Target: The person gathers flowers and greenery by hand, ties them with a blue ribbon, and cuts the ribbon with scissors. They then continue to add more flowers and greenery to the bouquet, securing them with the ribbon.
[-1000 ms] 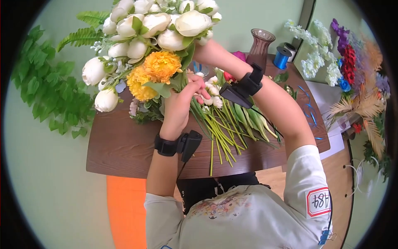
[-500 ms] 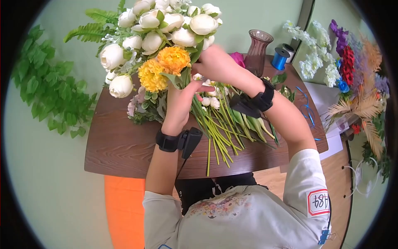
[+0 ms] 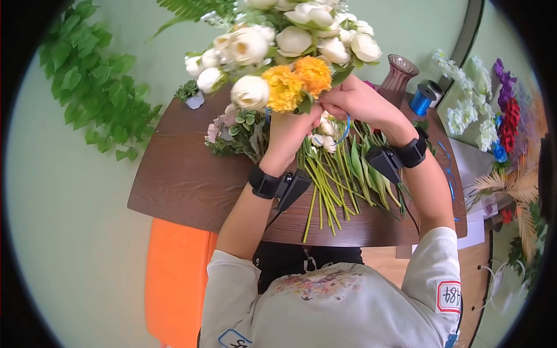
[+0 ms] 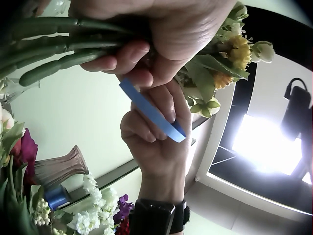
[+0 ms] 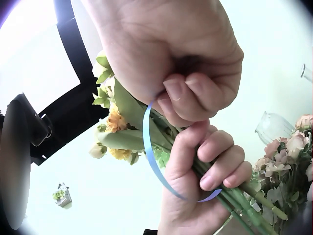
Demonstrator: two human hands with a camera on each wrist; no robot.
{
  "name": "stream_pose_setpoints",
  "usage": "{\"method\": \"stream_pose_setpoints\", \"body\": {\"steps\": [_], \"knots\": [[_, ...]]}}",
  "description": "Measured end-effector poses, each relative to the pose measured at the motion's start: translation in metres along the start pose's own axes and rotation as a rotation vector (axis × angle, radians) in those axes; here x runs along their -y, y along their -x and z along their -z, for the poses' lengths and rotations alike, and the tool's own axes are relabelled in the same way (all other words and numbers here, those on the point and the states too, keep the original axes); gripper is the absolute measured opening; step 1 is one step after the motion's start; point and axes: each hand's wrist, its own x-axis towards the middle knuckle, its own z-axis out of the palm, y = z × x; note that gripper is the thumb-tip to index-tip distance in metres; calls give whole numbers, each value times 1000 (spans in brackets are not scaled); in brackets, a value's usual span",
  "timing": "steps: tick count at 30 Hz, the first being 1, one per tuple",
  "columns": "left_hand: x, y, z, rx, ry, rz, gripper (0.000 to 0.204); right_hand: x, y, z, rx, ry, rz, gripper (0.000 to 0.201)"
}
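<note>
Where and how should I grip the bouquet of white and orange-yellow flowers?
Likely around its slim green stems, just below the blooms, from the person's left: stems bunch narrowly there, the blooms spread wide, and the left hand holds that part.

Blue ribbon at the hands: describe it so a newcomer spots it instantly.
Find the brown table, then the white-and-yellow bouquet held above it. Below the flowers, a thin blue ribbon curves from the right hand. Unlike the blue scraps and blue spool on the table, it hangs in the air.

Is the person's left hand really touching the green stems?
Touching: the right wrist view shows the left hand with fingers curled around the green stems.
</note>
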Motion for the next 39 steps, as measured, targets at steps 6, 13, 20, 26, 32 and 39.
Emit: {"method": "stream_pose_setpoints", "body": {"steps": [6,13,20,26,32,39], "knots": [[-1,-1,0,-6,32,-23,10,3,2,0,13,-42,-23,19],[2,-1,1,10,116,15,9,-3,2,2,22,-20,-81,17],[7,-5,6,-34,106,1,17,-7,16,2,-190,345,5,19],[9,-8,9,-125,-9,12,18,-9,28,4,-373,590,11,17],[6,-5,7,-100,-40,4,13,-11,29,7,-377,601,-58,16],[10,-7,11,-101,-98,-38,11,-18,35,17,-395,544,-78,17]]}}
